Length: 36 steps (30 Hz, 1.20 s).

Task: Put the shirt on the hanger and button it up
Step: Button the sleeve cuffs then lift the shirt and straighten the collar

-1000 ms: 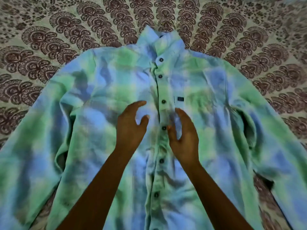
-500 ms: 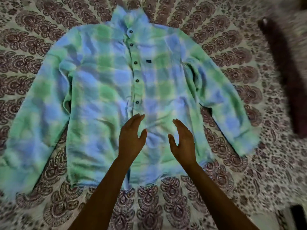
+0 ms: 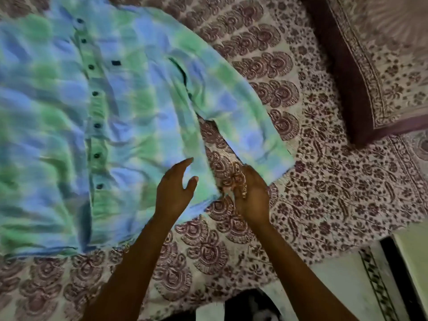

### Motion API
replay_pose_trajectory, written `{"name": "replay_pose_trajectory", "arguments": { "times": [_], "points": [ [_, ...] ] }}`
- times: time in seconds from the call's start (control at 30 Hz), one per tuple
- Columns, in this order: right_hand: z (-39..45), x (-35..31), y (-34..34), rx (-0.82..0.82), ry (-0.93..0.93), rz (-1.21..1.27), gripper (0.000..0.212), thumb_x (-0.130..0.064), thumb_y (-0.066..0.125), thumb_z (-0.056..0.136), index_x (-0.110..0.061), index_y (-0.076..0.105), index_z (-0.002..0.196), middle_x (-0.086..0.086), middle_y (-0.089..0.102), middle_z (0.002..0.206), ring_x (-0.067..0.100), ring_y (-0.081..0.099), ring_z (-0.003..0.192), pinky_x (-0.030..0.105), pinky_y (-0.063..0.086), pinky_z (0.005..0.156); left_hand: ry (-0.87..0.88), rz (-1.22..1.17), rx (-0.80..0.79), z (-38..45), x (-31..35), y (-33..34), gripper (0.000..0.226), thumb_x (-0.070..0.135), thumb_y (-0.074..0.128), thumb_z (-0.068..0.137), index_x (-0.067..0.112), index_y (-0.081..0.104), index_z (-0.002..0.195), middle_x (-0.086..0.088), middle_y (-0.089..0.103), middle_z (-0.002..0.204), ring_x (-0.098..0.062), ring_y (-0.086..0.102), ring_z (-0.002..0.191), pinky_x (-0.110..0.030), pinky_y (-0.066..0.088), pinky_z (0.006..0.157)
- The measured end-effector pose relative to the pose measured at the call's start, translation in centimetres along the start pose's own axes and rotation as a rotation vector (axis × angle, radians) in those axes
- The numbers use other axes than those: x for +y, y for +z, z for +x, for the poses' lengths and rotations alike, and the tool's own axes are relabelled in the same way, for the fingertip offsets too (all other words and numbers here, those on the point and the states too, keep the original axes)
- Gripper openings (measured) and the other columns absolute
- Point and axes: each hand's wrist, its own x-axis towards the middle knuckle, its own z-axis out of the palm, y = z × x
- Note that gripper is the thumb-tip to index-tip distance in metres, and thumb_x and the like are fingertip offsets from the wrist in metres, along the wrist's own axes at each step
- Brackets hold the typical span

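Shirt (image 3: 129, 117), green-blue tie-dye check, lay flat and front-up across the left and upper-left of the frame on a patterned bedspread (image 3: 324, 193). Placket ran top to bottom with a row of dark buttons (image 3: 97, 125); the front looked closed, though blur made each button hard to confirm. Small dark label (image 3: 116, 63) sat on the chest just right of the placket. One sleeve (image 3: 245, 126) angled out toward the centre-right, its cuff end lying just above the right hand. No hanger seen in frame.

Left hand (image 3: 174, 191) hovered at centre frame over the shirt's lower right corner, fingers spread and slightly curled, thumb out, gripping nothing; whether it touched the cloth could not be told. Right hand (image 3: 251, 195) sat just beside it over the bedspread, between the shirt hem and the cuff, fingers loosely apart and empty; part of it was motion-blurred.

Pillow (image 3: 382, 72) with dark border lay at upper right. Pale floor (image 3: 347, 286) showed at lower right.
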Motion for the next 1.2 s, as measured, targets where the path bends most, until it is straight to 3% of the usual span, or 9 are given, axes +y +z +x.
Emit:
{"name": "replay_pose_trajectory", "arguments": {
  "times": [0.13,0.37,0.6,0.67,0.77,0.9,0.97,1.07,1.2],
  "points": [
    [0.8,4.3,-1.6,-0.004,0.030,-0.076,0.052,-0.022,0.051,0.080,-0.007,0.051,0.130,0.016,0.053,0.134,0.033,0.048,0.125,0.048,0.042,0.102,-0.049,-0.061,-0.059,-0.3,3.0,4.2,0.052,0.032,0.049,0.080,0.014,0.054,0.128,-0.007,0.059,0.131,-0.023,0.055,0.120,-0.032,0.040,0.102],
    [2.5,8.0,-1.4,-0.058,0.131,-0.269,0.065,-0.044,0.058,0.083,-0.013,0.039,0.138,0.007,0.038,0.147,0.027,0.034,0.135,0.043,0.025,0.110,-0.100,-0.124,-0.107,-1.0,4.1,8.4,0.039,0.029,0.060,0.082,0.015,0.062,0.118,-0.005,0.065,0.121,-0.020,0.062,0.110,-0.027,0.045,0.093],
    [4.4,8.0,-2.5,0.101,0.046,-0.371,0.028,-0.026,0.052,0.090,-0.010,0.059,0.112,0.011,0.063,0.113,0.030,0.058,0.100,0.037,0.039,0.089,-0.145,-0.138,-0.142,0.2,4.6,9.6,0.025,0.014,0.064,0.085,0.013,0.065,0.110,-0.007,0.069,0.107,-0.017,0.063,0.095,-0.025,0.047,0.084],
    [5.1,7.6,-3.7,0.086,0.055,-0.222,0.031,-0.023,0.049,0.089,-0.007,0.059,0.113,0.013,0.065,0.109,0.027,0.060,0.093,0.036,0.044,0.084,-0.134,-0.153,-0.124,0.9,5.4,9.6,0.023,0.012,0.064,0.084,0.011,0.066,0.107,-0.008,0.070,0.101,-0.013,0.060,0.087,-0.022,0.046,0.080],
    [5.3,5.8,-6.3,0.046,0.253,0.330,0.023,-0.015,0.046,0.094,-0.002,0.055,0.110,0.010,0.064,0.094,0.016,0.058,0.072,0.026,0.052,0.061,-0.190,-0.236,-0.143,1.8,6.5,10.0,0.024,0.014,0.064,0.084,0.011,0.065,0.108,-0.008,0.069,0.104,-0.020,0.063,0.096,-0.024,0.047,0.086],
    [6.1,4.1,-9.3,0.122,0.572,0.982,0.017,-0.007,0.044,0.093,-0.015,0.049,0.079,0.000,0.053,0.078,0.012,0.052,0.070,0.017,0.046,0.052,-0.198,-0.460,-0.195,2.2,9.2,10.2,0.049,0.032,0.062,0.086,0.021,0.047,0.132,0.001,0.050,0.137,-0.010,0.046,0.122,-0.031,0.039,0.103],
    [6.5,4.1,-9.3,0.103,0.601,1.112,0.014,-0.012,0.045,0.091,-0.013,0.048,0.078,0.003,0.054,0.079,0.016,0.053,0.071,0.020,0.045,0.053,-0.276,-0.619,-0.187,2.1,10.7,10.2,0.056,0.034,0.055,0.091,0.026,0.031,0.141,0.006,0.037,0.144,-0.007,0.036,0.126,-0.030,0.034,0.104],
    [6.6,4.5,-8.9,0.091,0.632,1.237,0.023,-0.026,0.052,0.077,-0.009,0.053,0.094,0.006,0.058,0.086,0.018,0.057,0.076,0.023,0.048,0.059,-0.445,-0.908,-0.151,2.4,11.2,10.9,0.050,0.026,0.053,0.093,0.023,0.034,0.139,-0.001,0.044,0.140,-0.020,0.050,0.121,-0.033,0.047,0.097],
    [5.8,4.6,-8.3,0.104,0.609,1.175,0.034,-0.025,0.056,0.089,-0.003,0.053,0.115,0.008,0.064,0.098,0.021,0.064,0.087,0.030,0.057,0.069,-0.483,-0.996,-0.057,3.4,11.2,11.6,0.030,0.006,0.055,0.091,0.003,0.051,0.120,0.000,0.062,0.101,-0.011,0.063,0.083,-0.017,0.055,0.069]
  ]
}}
